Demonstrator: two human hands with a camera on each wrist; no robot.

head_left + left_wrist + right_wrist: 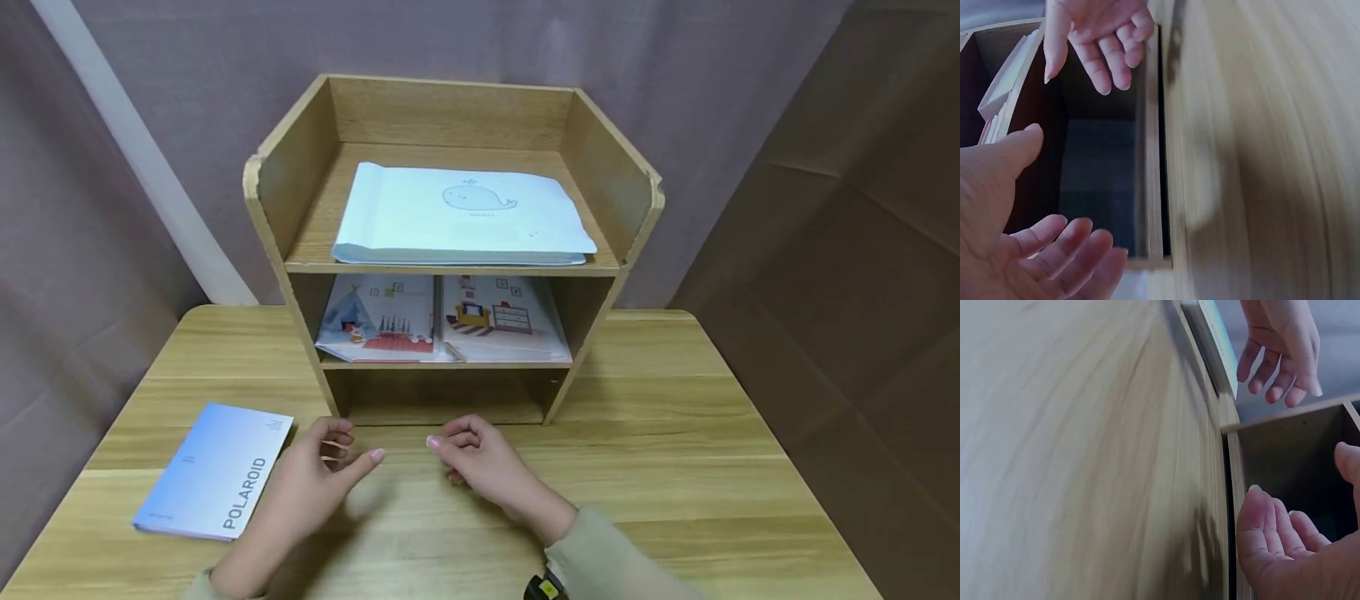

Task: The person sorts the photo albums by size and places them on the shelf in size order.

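Both hands hover over the table in front of a small wooden shelf (pixel 450 417), apart from each other and holding nothing. My left hand (pixel 311 475) has loosely bent fingers, its thumb pointing right. Just left of it lies a blue-and-white book (pixel 213 471) lettered POLAROID. The right hand (pixel 483 467) faces it, fingers relaxed, near the shelf's bottom compartment (pixel 442 396). In the left wrist view, the left hand (pixel 1054 219) and the right hand (pixel 1100 37) both show spread, relaxed fingers before that compartment.
A pale book with a whale drawing (pixel 465 212) lies on the shelf's top board. An illustrated booklet (pixel 442 321) lies open in the middle compartment. Behind the shelf hangs a grey curtain (pixel 450 42). The wooden table (pixel 712 467) extends to both sides.
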